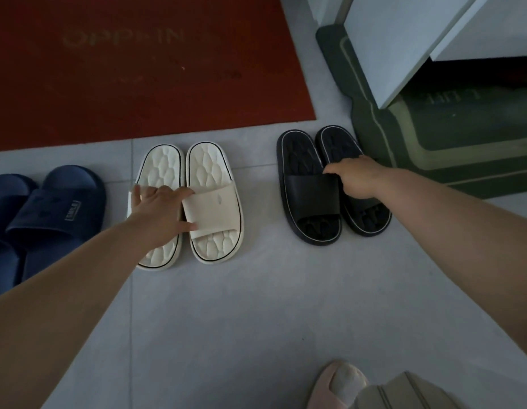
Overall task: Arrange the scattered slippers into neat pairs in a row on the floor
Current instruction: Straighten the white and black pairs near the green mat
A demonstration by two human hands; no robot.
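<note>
— On the grey tile floor point(256, 305), mid-frame: how many slippers?
— Three pairs in a row. Navy pair point(55, 208) at the left edge, partly cut off by the frame. White pair in the middle, black pair on the right. Straps all sit toward the near end.
— Left hand point(159, 208)?
— Lying on the strap of the left white slipper point(160, 169). Its fingers point(184, 191) are spread wide, and the tips reach the strap edge of the right white slipper point(215, 208). Flat contact. Can't tell if anything is hooked underneath.
— Do the white ones touch?
— Side by side, edges touching, roughly parallel.
— Right hand point(356, 180)?
— On the right black slipper point(334, 143), covering its strap. The fingers point(333, 172) are pressed together and curled over the strap's far edge. The tips are just at the strap of the left black slipper point(310, 199).
— Black pair placement?
— Touching each other, angled slightly. The right one's far end is just beside the dark green mat point(433, 149).
— Background?
— Red doormat point(123, 69) on the far left, with faded lettering. White cabinet point(403, 39) on the far right, over the green mat. At the near edge, a socked foot in a pink slipper point(324, 382).
</note>
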